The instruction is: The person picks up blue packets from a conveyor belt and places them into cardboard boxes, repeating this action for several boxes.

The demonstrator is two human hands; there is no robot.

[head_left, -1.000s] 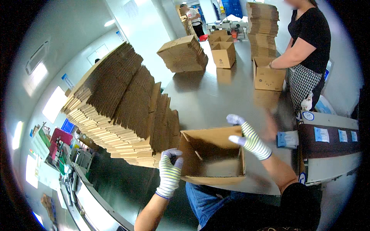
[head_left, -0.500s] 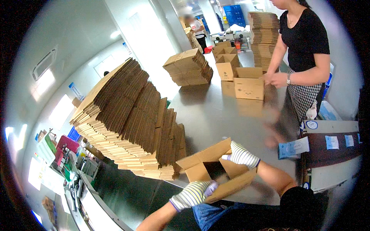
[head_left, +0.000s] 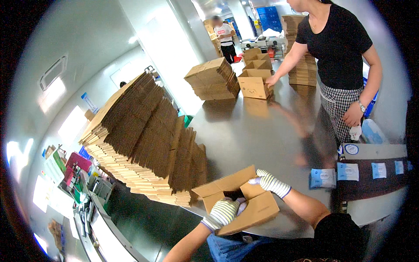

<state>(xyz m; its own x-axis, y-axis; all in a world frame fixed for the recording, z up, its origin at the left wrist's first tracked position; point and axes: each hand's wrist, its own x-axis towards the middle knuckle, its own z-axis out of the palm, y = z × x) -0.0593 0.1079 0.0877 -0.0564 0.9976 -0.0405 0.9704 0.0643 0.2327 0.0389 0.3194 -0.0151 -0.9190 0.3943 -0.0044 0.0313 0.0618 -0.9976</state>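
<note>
An open cardboard box [head_left: 257, 212] with its flaps standing out sits at the near edge of the metal table, in front of me. My left hand [head_left: 224, 213], in a striped knit glove, is closed over its near left side, with the fingers reaching in over the opening. In a matching glove, my right hand [head_left: 272, 183] grips the flap at the box's far right corner. Shadow hides the bottom of the box. Left of it rises a tall, leaning stack of flattened cardboard boxes [head_left: 144, 131].
Across the metal table [head_left: 244, 139], a co-worker [head_left: 338, 52] touches an opened box [head_left: 253, 85] in a row. Other flat cartons [head_left: 211, 78] are stacked further back. On the right, a dark conveyor belt [head_left: 366, 185] carries several blue-and-white packets [head_left: 348, 171].
My left hand has moved up and inward over the box opening; the box has shifted slightly left. The co-worker's box has moved left into the row. The packets have advanced along the belt.
</note>
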